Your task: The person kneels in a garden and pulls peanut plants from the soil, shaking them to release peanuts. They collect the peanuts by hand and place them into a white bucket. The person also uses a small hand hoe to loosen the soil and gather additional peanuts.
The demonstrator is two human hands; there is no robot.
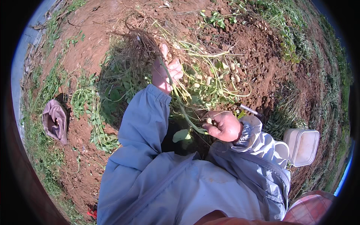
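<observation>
My left hand (167,70) is closed around the stems of a peanut plant just below its tangled brown roots (140,42). A thick green stem (178,97) of the plant runs down from there towards my right hand (225,126). That hand is curled, with a pale peanut pod (209,120) at its thumb and fingertips. Peanut vines with several pods (208,81) lie spread on the soil beyond and between the hands. A broad green leaf (181,135) hangs near my lap.
A whitish plastic container (305,147) stands on the right. Close above my right cuff lies a metal rod or handle (250,109). An open brown cloth bag (55,122) rests on the left. Pulled vines (95,112) lie on reddish soil (264,67). Plaid fabric (310,208) shows at lower right.
</observation>
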